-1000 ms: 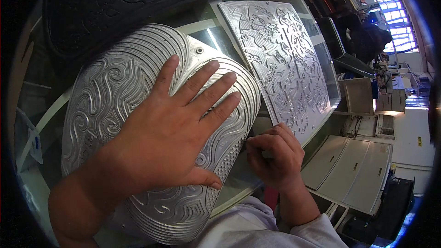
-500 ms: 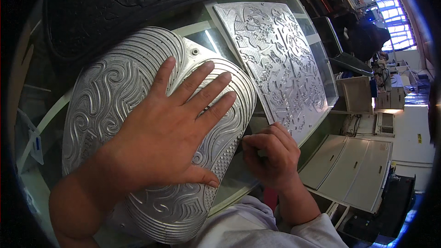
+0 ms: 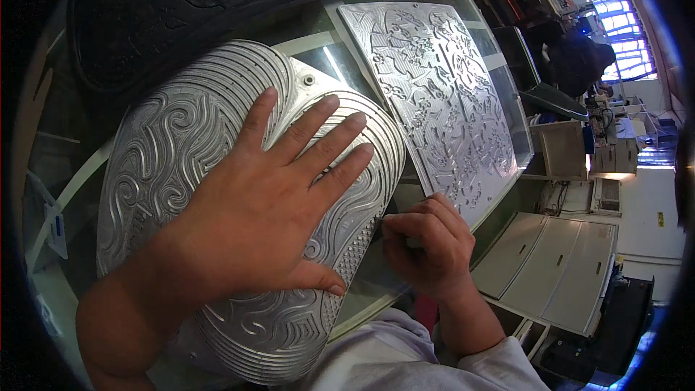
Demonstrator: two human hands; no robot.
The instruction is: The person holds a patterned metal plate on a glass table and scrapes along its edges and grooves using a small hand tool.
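A silvery engraved metal plate (image 3: 170, 127) with rounded lobes, swirling grooves and a dotted border strip lies on the glass-topped table (image 3: 318, 58). Flat across its middle rests my left hand (image 3: 250, 203), fingers spread toward the upper lobe and thumb out over the dotted strip. At the plate's right edge is my right hand (image 3: 427, 242), closed with the fingers curled and the thumb side against that edge. Something small and dark shows at its fingertips, too small to name. Part of the plate's pattern is hidden under my left hand and forearm.
A second, rectangular metal plate (image 3: 441, 94) with raised figures lies to the far right on the glass. At the far left is a black embossed panel (image 3: 217, 7). Beyond the table's right edge stand pale cabinets (image 3: 550, 268) and a dark chair (image 3: 543, 87).
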